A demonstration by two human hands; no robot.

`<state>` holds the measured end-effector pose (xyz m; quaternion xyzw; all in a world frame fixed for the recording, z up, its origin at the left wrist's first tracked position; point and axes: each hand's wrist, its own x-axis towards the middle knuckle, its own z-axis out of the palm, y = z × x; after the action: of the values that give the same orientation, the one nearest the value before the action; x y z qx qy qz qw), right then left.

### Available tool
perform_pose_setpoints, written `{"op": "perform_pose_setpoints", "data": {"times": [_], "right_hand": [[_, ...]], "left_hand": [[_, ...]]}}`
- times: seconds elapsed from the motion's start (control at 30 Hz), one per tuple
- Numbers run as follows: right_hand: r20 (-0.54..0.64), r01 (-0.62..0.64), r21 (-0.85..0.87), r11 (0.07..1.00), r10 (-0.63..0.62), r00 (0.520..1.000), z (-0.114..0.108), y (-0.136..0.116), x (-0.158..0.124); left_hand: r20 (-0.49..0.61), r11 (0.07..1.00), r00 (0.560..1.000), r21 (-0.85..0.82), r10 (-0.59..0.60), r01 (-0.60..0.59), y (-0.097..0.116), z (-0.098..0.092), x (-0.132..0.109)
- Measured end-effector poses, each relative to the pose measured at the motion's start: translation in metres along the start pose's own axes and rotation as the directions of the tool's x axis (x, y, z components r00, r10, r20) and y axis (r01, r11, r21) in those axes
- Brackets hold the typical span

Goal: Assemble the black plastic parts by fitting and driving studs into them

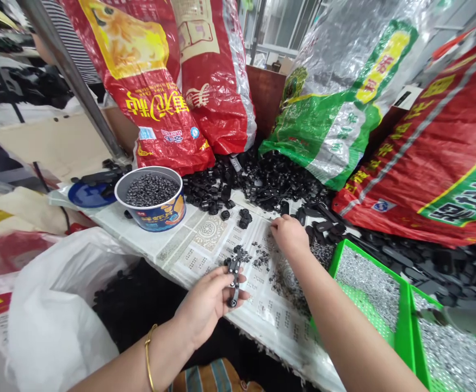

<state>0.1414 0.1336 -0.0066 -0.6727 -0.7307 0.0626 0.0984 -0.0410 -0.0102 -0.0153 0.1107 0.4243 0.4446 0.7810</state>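
Observation:
My left hand [207, 302] holds a short black plastic strip part [234, 280] upright between thumb and fingers, just above the near edge of the table. My right hand [289, 235] reaches forward with its fingers down on the tabletop, touching small black parts at the edge of a big heap of black plastic pieces [258, 179]. Whether it grips one is hidden by the hand. Small dark bits [262, 258] lie scattered on the printed paper between the two hands.
A round tub [152, 209] of tiny dark pellets stands at left, beside a blue lid [85, 195]. Green trays [403, 316] of small silvery metal parts sit at right. Red and green sacks [344, 109] lean behind. A white bag [58, 316] of black parts hangs below the table.

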Motion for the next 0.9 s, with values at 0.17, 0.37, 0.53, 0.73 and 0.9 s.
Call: {"op": "perform_pose_setpoints", "data": {"times": [0.17, 0.37, 0.53, 0.73, 0.9], "right_hand": [[0.041, -0.015, 0.157, 0.987, 0.008, 0.999, -0.01, -0.003, -0.034], [0.368, -0.312, 0.728, 0.611, 0.037, 0.929, -0.017, -0.023, -0.108], [0.404, -0.382, 0.847, 0.37, 0.02, 0.914, -0.013, -0.031, -0.131], [0.417, -0.397, 0.868, 0.298, -0.005, 0.909, -0.007, -0.029, -0.134], [0.402, -0.365, 0.843, 0.395, -0.011, 0.916, -0.007, -0.029, -0.135]], "left_hand": [[-0.025, 1.0, 1.0, -0.007, 0.016, -0.016, 0.002, 0.004, 0.001], [0.015, 0.996, 0.997, 0.048, 0.07, -0.07, -0.002, 0.011, 0.004], [-0.03, 0.979, 0.989, 0.152, 0.144, -0.138, -0.01, 0.012, 0.002], [-0.061, 0.965, 0.987, 0.226, 0.149, -0.132, -0.009, 0.017, -0.005], [-0.094, 0.965, 0.985, 0.235, 0.143, -0.117, -0.009, 0.018, -0.005]]}}
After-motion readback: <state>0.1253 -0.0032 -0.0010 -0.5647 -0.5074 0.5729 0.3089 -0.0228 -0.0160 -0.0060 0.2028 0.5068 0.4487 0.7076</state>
